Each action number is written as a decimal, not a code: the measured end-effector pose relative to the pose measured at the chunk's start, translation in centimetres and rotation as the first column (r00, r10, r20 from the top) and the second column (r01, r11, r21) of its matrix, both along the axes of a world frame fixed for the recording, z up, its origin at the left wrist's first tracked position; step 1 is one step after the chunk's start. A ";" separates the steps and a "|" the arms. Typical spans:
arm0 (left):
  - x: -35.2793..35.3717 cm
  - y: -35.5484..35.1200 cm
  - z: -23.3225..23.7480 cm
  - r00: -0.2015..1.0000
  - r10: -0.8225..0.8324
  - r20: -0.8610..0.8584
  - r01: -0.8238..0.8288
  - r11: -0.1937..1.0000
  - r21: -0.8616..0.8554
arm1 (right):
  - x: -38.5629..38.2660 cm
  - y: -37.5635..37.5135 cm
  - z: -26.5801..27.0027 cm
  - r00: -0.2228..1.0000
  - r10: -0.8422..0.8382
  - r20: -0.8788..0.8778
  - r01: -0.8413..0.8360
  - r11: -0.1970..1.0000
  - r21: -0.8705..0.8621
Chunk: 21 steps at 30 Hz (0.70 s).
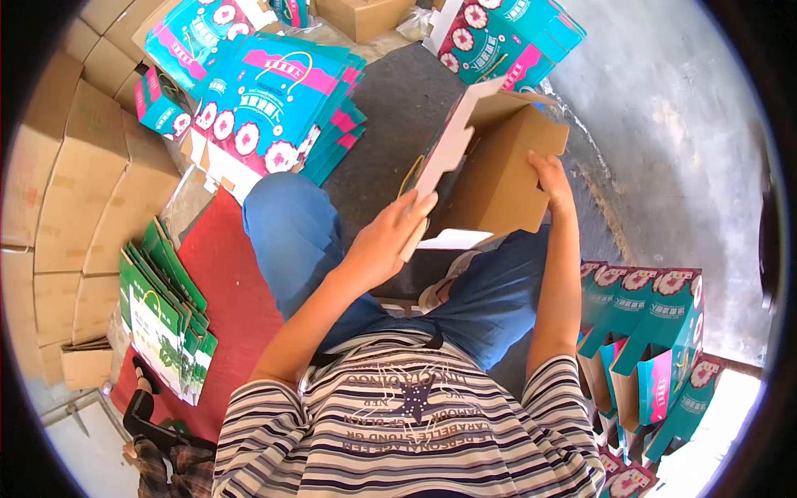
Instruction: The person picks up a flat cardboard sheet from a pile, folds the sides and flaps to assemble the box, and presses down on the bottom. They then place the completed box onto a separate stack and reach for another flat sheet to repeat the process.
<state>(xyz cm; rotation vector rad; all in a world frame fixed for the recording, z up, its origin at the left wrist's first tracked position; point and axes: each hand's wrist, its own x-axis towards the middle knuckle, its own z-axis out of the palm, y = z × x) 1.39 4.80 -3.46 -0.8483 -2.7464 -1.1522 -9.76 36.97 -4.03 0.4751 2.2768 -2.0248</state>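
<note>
We held one open cardboard box near our two knees, the left hand curled closed on its pale edge, the right hand clamped on its brown wall. One green carton stack lay left; one teal carton group stood right.

One left hand, one right hand, one open box, one red mat, one other person. Several green cartons, many teal boxes and brown cartons, overlapping, uncountable.
</note>
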 end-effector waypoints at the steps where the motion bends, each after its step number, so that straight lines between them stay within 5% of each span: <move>1: 0.1 0.2 -0.7 1.000 0.004 -0.010 -0.004 1.000 -0.020 | -0.5 0.9 -0.9 0.995 0.096 0.029 -0.100 0.979 0.180; 3: -0.5 0.5 -1.8 0.999 -0.007 0.044 0.010 0.999 -0.049 | -1.4 1.2 -3.4 0.973 0.176 0.149 -0.225 0.866 0.446; 4: -1.0 0.6 -1.8 0.996 -0.009 0.094 0.016 0.997 -0.076 | -1.7 1.2 -4.1 0.974 0.170 0.146 -0.219 0.866 0.449; 6: -1.5 0.9 -1.5 0.997 -0.044 0.057 0.049 0.995 -0.090 | -1.7 1.5 -4.9 0.989 0.102 0.107 -0.119 0.979 0.163; 10: -1.5 1.2 -0.8 0.991 -0.113 0.069 0.119 0.989 -0.088 | -0.8 0.9 -3.8 0.995 0.040 -0.086 -0.014 0.957 0.289; 12: -1.5 1.2 -0.9 0.990 -0.133 0.038 0.136 0.985 -0.105 | 0.0 -0.4 -1.6 0.923 -0.062 -0.380 0.279 0.788 0.549; 13: -1.5 1.2 -0.9 0.989 -0.148 0.007 0.148 0.981 -0.125 | 0.1 -1.0 -0.7 0.923 -0.065 -0.380 0.282 0.786 0.550; 15: -1.4 1.4 -0.9 0.989 -0.146 0.001 0.145 0.979 -0.141 | 0.0 -1.5 0.7 0.796 0.201 -0.571 0.479 0.369 0.797; 16: -1.4 1.5 -0.9 0.990 -0.141 -0.007 0.138 0.978 -0.158 | -0.4 -1.4 1.1 0.796 0.197 -0.572 0.481 0.367 0.796; 18: -1.5 1.6 -0.7 0.989 -0.148 0.009 0.148 0.977 -0.154 | -1.6 -1.1 1.8 0.830 0.436 -0.349 0.425 -0.088 0.901; 21: -1.4 1.6 -0.8 0.989 -0.145 0.021 0.147 0.978 -0.145 | -3.1 -1.3 2.3 0.834 0.486 -0.262 0.378 -0.157 0.913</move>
